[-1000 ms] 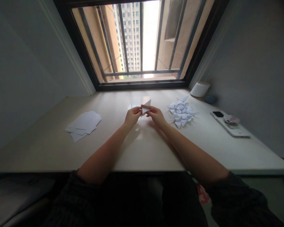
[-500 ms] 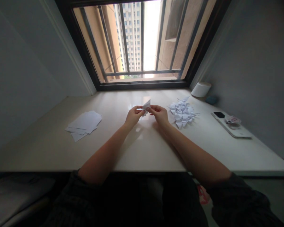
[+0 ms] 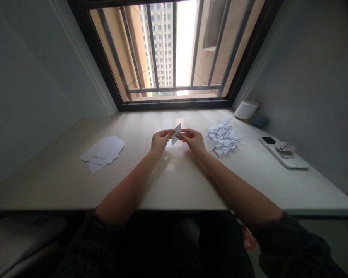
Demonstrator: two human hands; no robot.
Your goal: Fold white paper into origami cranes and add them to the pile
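Observation:
A small white folded paper piece (image 3: 175, 135) is held just above the middle of the pale table (image 3: 174, 181). My left hand (image 3: 159, 141) pinches its left side with closed fingers. My right hand (image 3: 195, 140) pinches its right side, fingers also closed. The paper stands tilted, its point toward the window. A heap of finished white folded paper shapes (image 3: 223, 137) lies just right of my right hand. A loose stack of flat white sheets (image 3: 103, 153) lies to the left, apart from my left hand.
A white phone with a small round thing on it (image 3: 282, 151) lies near the right wall. A white cylinder (image 3: 246, 109) and a small blue object (image 3: 258, 122) stand at the back right corner. A barred window (image 3: 174, 54) runs along the table's far edge.
The paper piece has turned between my fingers from a broad triangle to a narrower upright tilt. Both hands stayed at the table's middle, shifting only slightly.

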